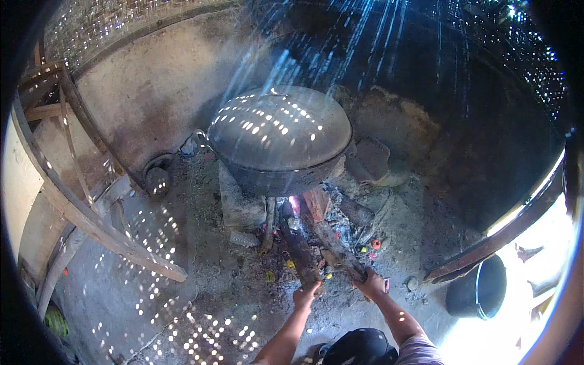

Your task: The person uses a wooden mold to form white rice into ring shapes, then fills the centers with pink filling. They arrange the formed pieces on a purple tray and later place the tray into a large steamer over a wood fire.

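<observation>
My left hand (306, 294) is closed round the near end of a thick firewood log (298, 249). My right hand (372, 285) grips the near end of a second log (337, 248), to the right of the first. Both logs point away from me, their far ends running in under a large dark cooking pot (277, 181). A domed, sooty lid (280, 128) covers the pot, dotted with spots of sunlight. A small pinkish flame (295, 205) glows beneath the pot, among pale ash. What is inside the pot is hidden.
A concrete block (239, 198) props the pot's left side. Stones (369, 159) lie at its right. A wooden frame (91, 219) leans at the left wall, and a black bucket (477, 289) stands at the right by the bright opening. Smoky light beams cross the back.
</observation>
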### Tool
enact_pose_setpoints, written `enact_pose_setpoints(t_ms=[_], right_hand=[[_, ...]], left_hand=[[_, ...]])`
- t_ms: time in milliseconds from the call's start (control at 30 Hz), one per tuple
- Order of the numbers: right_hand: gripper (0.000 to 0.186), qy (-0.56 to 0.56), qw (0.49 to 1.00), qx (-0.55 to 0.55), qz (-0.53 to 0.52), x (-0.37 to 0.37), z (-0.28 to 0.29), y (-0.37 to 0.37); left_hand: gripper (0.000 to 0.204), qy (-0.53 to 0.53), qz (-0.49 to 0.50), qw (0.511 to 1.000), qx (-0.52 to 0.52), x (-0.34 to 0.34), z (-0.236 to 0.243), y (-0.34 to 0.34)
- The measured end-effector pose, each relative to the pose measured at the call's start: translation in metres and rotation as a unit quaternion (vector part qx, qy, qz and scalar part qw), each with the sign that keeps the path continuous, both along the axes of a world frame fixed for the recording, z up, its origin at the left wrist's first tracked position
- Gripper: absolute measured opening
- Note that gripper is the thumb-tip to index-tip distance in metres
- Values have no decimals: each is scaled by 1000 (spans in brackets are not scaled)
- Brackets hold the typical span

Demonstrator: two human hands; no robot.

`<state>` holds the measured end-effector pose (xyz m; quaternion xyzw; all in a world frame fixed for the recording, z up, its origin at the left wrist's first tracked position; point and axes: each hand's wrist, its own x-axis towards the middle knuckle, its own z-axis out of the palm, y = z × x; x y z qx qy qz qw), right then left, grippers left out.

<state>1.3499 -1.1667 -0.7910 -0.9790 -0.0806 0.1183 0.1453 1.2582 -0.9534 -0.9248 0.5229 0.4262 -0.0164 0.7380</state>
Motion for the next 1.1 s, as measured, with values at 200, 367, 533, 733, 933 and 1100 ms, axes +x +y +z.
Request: enact_pose_setpoints(t_ms=[200, 367, 533, 733, 933, 1100], right_hand=[[70, -37, 999, 25, -13, 16, 2, 3], [72, -98, 995, 0, -22, 49, -5, 7], [82, -21, 1000, -3, 3, 70, -17, -5], [78, -48, 995, 87, -6, 77, -54, 3], [93, -43, 999, -18, 11, 82, -61, 1], [99, -68, 990, -96, 76, 59, -1, 19]], left_hand=[[49, -119, 12, 971, -206, -26, 78, 88], [52, -52, -56, 985, -153, 1, 59, 88], [46, -56, -66, 995, -52, 21, 6, 58], [56, -81, 15, 996, -24, 50, -13, 8], [78, -13, -81, 995, -63, 20, 12, 26], [67, -135, -475, 833, 248, -90, 115, 129]])
